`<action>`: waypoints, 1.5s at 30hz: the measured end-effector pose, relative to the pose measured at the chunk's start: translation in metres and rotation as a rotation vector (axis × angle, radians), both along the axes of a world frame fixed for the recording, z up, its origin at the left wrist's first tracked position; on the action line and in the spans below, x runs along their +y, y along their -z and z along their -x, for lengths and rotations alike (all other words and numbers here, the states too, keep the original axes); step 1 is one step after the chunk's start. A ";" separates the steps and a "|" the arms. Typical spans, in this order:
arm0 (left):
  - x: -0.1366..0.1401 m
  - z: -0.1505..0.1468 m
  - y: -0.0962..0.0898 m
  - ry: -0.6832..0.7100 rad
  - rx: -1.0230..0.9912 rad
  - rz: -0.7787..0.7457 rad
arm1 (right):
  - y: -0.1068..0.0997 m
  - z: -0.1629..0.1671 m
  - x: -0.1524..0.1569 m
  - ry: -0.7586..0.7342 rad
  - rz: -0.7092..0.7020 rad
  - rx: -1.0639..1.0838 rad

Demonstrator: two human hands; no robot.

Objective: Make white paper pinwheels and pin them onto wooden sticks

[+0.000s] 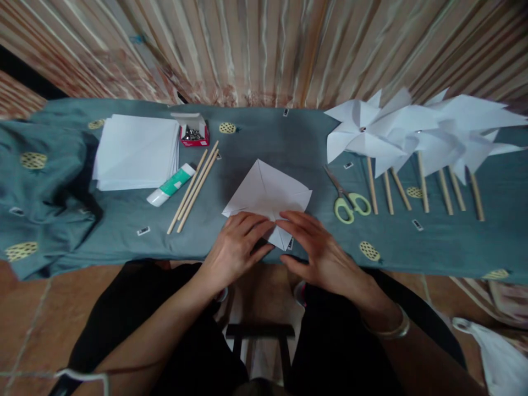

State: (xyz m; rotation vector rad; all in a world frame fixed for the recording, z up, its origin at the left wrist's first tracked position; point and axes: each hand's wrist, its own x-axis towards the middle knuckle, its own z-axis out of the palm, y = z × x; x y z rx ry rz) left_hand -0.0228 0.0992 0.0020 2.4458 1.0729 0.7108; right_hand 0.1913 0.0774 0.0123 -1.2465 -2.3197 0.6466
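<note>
A white square of paper (274, 190) lies turned cornerwise before me, with lines running from its corners towards the middle. On its lower left part, my left hand (237, 247) rests with the fingers stretched out and the thumb apart. My right hand (319, 247) touches the paper from the other side, its fingers spread and its thumb near the table edge. Both sets of fingertips almost meet at the paper's middle and cover part of it. To the right lie scissors (348, 203) with light green handles, blades pointing away from me.
A blue-green cloth (264, 129) covers the table. At left are a stack of white paper (136, 148), a green-and-white tube (171, 184), 3 wooden sticks (193, 190) and a red box (193, 135) of small metal pieces. Several white paper pinwheels (367, 129) on sticks lie at right.
</note>
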 end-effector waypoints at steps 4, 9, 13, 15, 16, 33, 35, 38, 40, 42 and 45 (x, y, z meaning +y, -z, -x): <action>0.004 0.002 0.003 0.003 0.035 -0.080 | -0.001 -0.002 0.005 0.006 0.008 0.011; 0.005 0.001 0.002 0.008 0.000 -0.121 | -0.004 -0.005 0.011 0.011 0.070 0.030; 0.007 0.001 0.000 0.001 -0.059 -0.060 | -0.006 -0.007 0.017 0.008 0.119 0.063; 0.009 0.000 -0.001 -0.015 -0.086 -0.009 | -0.006 -0.006 0.021 0.042 0.134 0.101; 0.010 0.000 -0.001 -0.029 -0.097 0.015 | -0.006 -0.005 0.023 0.067 0.143 0.129; 0.027 -0.004 -0.008 -0.203 -0.048 0.152 | 0.003 0.019 0.029 0.246 -0.112 0.085; 0.027 -0.004 -0.008 -0.208 -0.051 0.143 | 0.004 0.020 0.028 0.247 -0.118 0.052; 0.028 -0.005 -0.007 -0.207 -0.057 0.133 | 0.004 0.020 0.028 0.239 -0.120 0.005; 0.029 -0.005 -0.007 -0.206 -0.056 0.135 | 0.005 0.020 0.028 0.224 -0.125 -0.013; 0.029 -0.005 -0.007 -0.203 -0.061 0.139 | 0.005 0.020 0.028 0.209 -0.127 -0.030; 0.030 -0.005 -0.007 -0.200 -0.073 0.152 | 0.006 0.020 0.028 0.197 -0.116 -0.059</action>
